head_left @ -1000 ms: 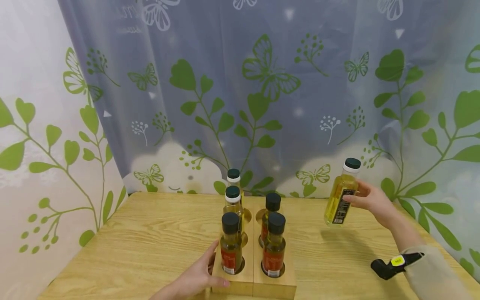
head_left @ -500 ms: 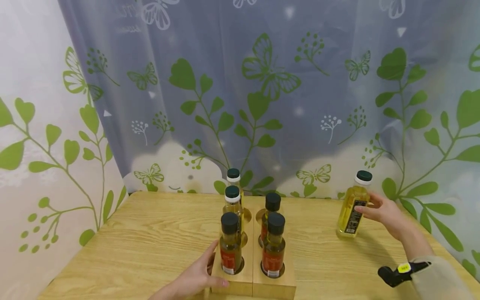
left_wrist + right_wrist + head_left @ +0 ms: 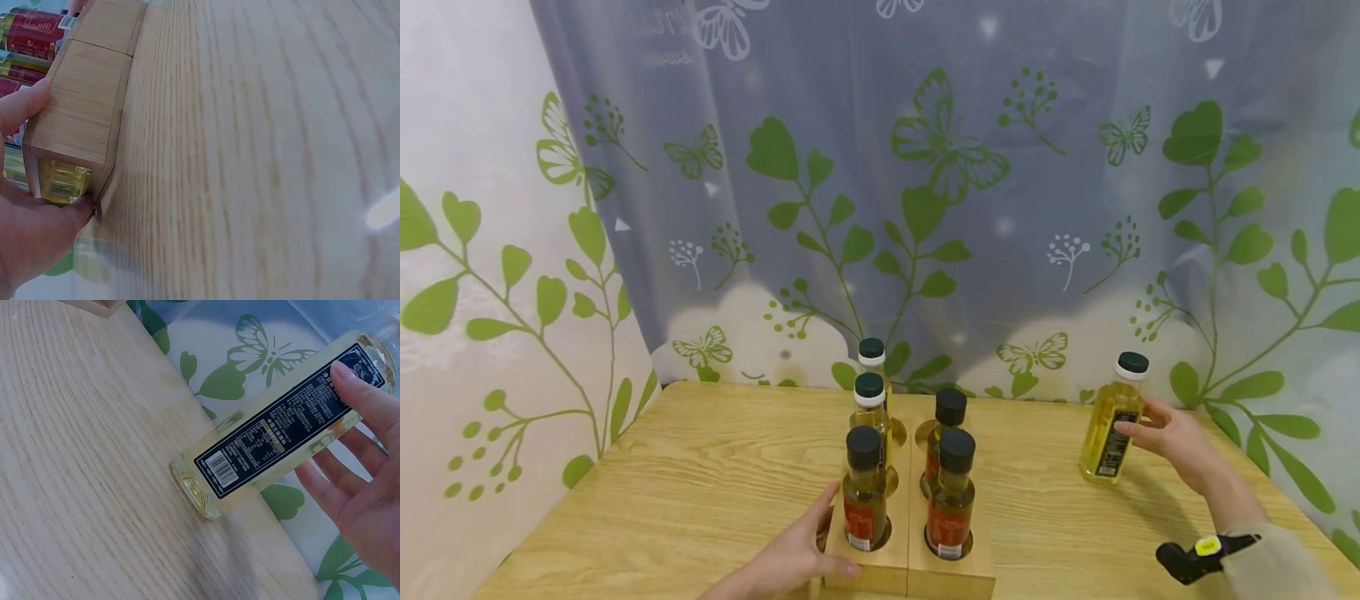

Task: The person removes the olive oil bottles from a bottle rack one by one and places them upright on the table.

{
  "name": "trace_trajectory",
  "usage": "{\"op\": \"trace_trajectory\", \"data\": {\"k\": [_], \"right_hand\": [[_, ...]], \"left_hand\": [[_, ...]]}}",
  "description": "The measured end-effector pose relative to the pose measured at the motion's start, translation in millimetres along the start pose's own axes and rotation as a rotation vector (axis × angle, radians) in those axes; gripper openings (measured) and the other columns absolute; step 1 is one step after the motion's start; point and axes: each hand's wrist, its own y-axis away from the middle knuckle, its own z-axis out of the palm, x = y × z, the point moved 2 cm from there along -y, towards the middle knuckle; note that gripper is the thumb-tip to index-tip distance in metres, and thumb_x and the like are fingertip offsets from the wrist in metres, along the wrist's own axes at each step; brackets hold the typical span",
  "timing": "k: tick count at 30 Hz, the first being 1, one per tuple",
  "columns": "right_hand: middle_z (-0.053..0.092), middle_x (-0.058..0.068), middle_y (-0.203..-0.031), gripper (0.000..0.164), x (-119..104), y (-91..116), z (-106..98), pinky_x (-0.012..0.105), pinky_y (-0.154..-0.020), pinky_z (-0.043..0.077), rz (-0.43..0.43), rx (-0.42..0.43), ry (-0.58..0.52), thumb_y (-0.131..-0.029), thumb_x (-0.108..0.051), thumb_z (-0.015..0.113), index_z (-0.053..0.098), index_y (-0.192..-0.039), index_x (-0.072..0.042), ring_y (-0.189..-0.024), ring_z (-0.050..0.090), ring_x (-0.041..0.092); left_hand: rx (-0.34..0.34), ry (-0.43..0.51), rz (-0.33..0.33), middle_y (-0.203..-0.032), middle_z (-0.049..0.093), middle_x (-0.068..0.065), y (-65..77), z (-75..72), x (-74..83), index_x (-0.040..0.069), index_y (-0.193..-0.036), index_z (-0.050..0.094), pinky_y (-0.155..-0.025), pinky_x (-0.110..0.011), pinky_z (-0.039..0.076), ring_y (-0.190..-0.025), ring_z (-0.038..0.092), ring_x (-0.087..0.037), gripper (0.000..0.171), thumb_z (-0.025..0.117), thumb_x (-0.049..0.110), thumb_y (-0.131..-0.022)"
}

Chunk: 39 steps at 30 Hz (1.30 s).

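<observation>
My right hand (image 3: 1176, 446) pinches an oil bottle (image 3: 1112, 433) between thumb and fingers at the table's right side. The bottle has yellow oil, a dark green cap, a white collar and a black label; its base is at the tabletop, seen also in the right wrist view (image 3: 281, 425). My left hand (image 3: 790, 546) grips the front left corner of a wooden bottle rack (image 3: 880, 575), thumb on the front face. Standing in the rack are red-labelled bottles (image 3: 950, 525) with black caps and two green-capped oil bottles (image 3: 870, 408). In the left wrist view, my fingers (image 3: 78, 209) curl round the rack's side.
The rack is two wooden blocks side by side on a wood-grain table (image 3: 722, 467). At the back hangs a curtain (image 3: 820, 250) with leaves and butterflies. A black device (image 3: 1195, 558) with a yellow label is on my right wrist.
My right hand has carried the oil bottle to the right and down to the tabletop, and the bottle stands more upright. My left hand has stayed on the rack.
</observation>
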Motion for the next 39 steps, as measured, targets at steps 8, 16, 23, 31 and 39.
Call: {"op": "trace_trajectory", "data": {"k": [8, 16, 23, 31, 39], "right_hand": [[0.012, 0.044, -0.139, 0.083, 3, -4, 3, 0.020, -0.082, 0.048, -0.044, 0.003, -0.154, -0.095, -0.019, 0.055, -0.005, -0.140, 0.017, -0.093, 0.050, -0.010], [0.047, 0.025, -0.122, 0.076, 4, -2, 4, 0.018, -0.078, 0.049, -0.094, 0.033, -0.186, -0.094, -0.013, 0.056, 0.005, -0.138, 0.021, -0.088, 0.051, -0.012], [0.036, 0.031, -0.130, 0.075, 6, 4, 4, 0.022, -0.081, 0.050, -0.097, 0.023, -0.219, -0.094, -0.014, 0.055, 0.004, -0.139, 0.020, -0.090, 0.051, -0.012], [0.049, 0.010, -0.116, 0.063, 13, 15, -1, 0.025, -0.079, 0.051, -0.123, -0.002, -0.327, -0.093, -0.004, 0.053, 0.014, -0.137, 0.017, -0.090, 0.057, -0.003], [0.058, -0.012, -0.108, 0.051, 18, 33, -2, 0.029, -0.079, 0.052, -0.124, -0.068, -0.202, -0.095, -0.009, 0.052, 0.030, -0.133, 0.015, -0.095, 0.059, 0.000]], "left_hand": [[-0.011, 0.013, 0.006, -0.139, 0.026, -0.038, -0.7, -1.1, -0.8, -0.006, -0.145, -0.002, -0.099, -0.056, 0.030, -0.126, 0.033, -0.047, 0.103, 0.074, 0.012, -0.079], [-0.020, 0.051, 0.008, -0.140, 0.022, -0.040, -0.4, 1.0, -0.4, -0.007, -0.145, -0.004, -0.100, -0.057, 0.029, -0.127, 0.030, -0.049, 0.102, 0.073, 0.010, -0.079], [-0.022, 0.044, 0.002, -0.139, 0.022, -0.040, -0.2, 1.7, -1.4, -0.007, -0.145, -0.004, -0.100, -0.057, 0.029, -0.127, 0.030, -0.049, 0.103, 0.073, 0.011, -0.080], [0.000, 0.025, -0.010, -0.140, 0.021, -0.040, 0.9, 0.8, -0.3, -0.005, -0.146, -0.002, -0.100, -0.057, 0.028, -0.127, 0.029, -0.050, 0.105, 0.075, 0.015, -0.078], [0.000, 0.031, -0.019, -0.141, 0.018, -0.040, 0.1, 0.2, 0.4, -0.005, -0.146, -0.003, -0.102, -0.058, 0.024, -0.129, 0.024, -0.050, 0.107, 0.076, 0.017, -0.078]]}}
